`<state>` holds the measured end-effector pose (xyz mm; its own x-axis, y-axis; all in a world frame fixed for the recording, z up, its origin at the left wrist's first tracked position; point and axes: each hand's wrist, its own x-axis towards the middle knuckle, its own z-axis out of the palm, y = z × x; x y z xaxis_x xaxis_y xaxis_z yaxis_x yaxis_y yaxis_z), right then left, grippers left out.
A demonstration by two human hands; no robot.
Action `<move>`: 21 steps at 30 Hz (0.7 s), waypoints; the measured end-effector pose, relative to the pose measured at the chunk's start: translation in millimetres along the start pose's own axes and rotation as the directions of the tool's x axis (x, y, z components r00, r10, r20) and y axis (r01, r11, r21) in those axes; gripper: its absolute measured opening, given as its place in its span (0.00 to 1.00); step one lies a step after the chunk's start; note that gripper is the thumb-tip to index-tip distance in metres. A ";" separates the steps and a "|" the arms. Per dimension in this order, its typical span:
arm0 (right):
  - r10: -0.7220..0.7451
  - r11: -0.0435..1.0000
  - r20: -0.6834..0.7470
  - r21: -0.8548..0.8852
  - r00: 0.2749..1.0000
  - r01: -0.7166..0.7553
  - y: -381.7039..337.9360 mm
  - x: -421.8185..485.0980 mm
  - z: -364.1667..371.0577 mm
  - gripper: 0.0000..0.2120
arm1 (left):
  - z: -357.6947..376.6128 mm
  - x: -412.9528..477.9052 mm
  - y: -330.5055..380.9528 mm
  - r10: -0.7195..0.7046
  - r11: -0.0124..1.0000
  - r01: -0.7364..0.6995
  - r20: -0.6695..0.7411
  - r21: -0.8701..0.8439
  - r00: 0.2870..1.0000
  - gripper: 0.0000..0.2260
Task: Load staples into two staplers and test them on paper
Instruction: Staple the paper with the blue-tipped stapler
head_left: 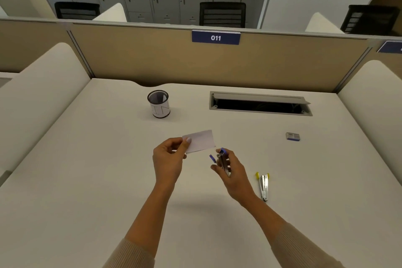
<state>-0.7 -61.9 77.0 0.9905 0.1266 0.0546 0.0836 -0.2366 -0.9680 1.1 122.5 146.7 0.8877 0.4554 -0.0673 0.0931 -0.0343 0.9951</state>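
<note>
Forearms (152,213) lead up to mid-frame: left hand (168,159) pinches the paper slip (202,141) by its left end, right hand (236,173) grips the blue stapler (223,159), its long axis pointing up at the slip's lower-right corner, just apart.

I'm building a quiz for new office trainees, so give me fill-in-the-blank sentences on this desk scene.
1. The left hand pinches a slip of ____.
2. The yellow stapler lies to the ____ of the right hand, which grips the blue stapler.
3. The sign reads ____.
Missing: paper; right; 011.
</note>
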 end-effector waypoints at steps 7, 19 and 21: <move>-0.063 0.997 -0.104 0.042 0.993 0.068 -19.7 -9.3 -11.1 0.12 | 10.6 -3.2 20.2 0.024 0.997 -0.024 0.005 -0.073 1.000 0.04; 0.054 0.996 -0.094 0.072 0.994 -0.048 -48.1 -18.5 -21.7 0.19 | 29.4 -15.6 27.5 0.105 0.993 -0.101 0.068 -0.064 0.992 0.02; 0.106 0.991 -0.039 0.083 0.994 -0.103 -53.8 -20.4 -25.4 0.21 | 31.8 -18.1 26.1 0.122 0.992 -0.119 0.074 -0.047 0.990 0.02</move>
<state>-22.7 -76.3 134.2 0.9973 0.0627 -0.0388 -0.0279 -0.1674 -0.9855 1.9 85.1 171.6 0.9234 0.3805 0.0497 -0.0347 -0.0462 0.9983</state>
